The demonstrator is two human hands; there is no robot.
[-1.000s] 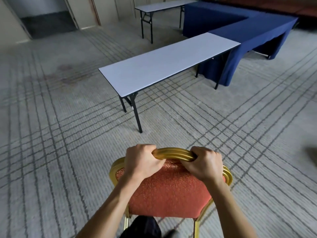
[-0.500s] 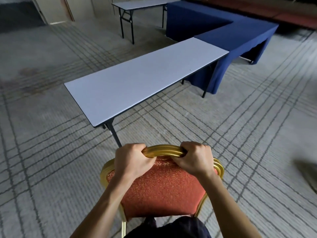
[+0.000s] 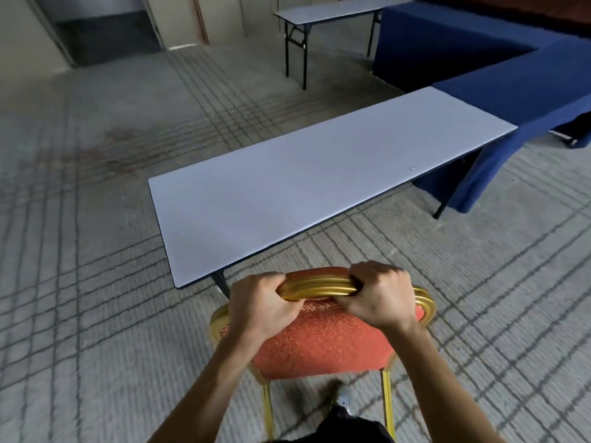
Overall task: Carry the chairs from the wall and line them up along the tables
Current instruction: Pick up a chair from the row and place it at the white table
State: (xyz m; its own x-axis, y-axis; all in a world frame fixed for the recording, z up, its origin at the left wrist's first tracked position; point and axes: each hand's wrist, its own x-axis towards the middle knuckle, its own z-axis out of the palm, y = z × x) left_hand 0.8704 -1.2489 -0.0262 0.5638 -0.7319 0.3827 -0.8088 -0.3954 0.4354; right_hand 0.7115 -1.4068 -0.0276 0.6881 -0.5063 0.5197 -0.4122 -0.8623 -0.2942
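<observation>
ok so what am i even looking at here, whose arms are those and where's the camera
There is no machine here. The arms belong to a person, and the camera is worn on their head, looking forward and down, so you see roughly what they see. The left hand and the right hand both grip the gold top rail of a chair with a red padded back. Just beyond it stands a long table with a pale top and black legs. To its right are tables under a blue cloth, and a second bare table stands farther back near the wall. The floor is a grey carpet with dark lines. The job is to line chairs up along the tables.
</observation>
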